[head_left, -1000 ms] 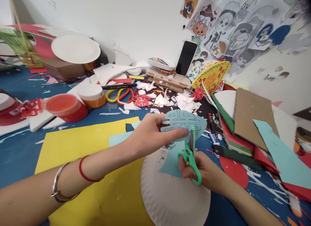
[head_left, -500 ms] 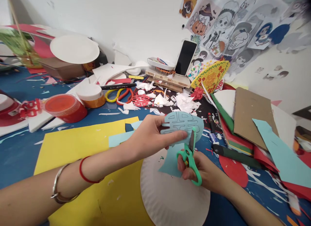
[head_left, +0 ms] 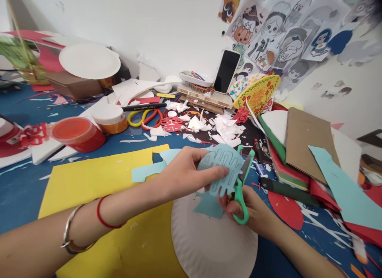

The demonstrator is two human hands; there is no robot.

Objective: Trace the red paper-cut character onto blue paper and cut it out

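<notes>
Head view — blue paper cutout (head_left: 222, 164) between both hands (head_left: 195, 170).

The bare left forearm (head_left: 119, 214) stretches in from the lower left. The left hand (head_left: 185, 168) pinches, its thumb (head_left: 213, 173) pointing right, the other fingers mostly hidden. The right forearm (head_left: 295, 246) rises from the lower right. The right hand (head_left: 250, 208), slightly lower, grips with curled fingers (head_left: 234, 208); the 2 hands are near each other.
</notes>
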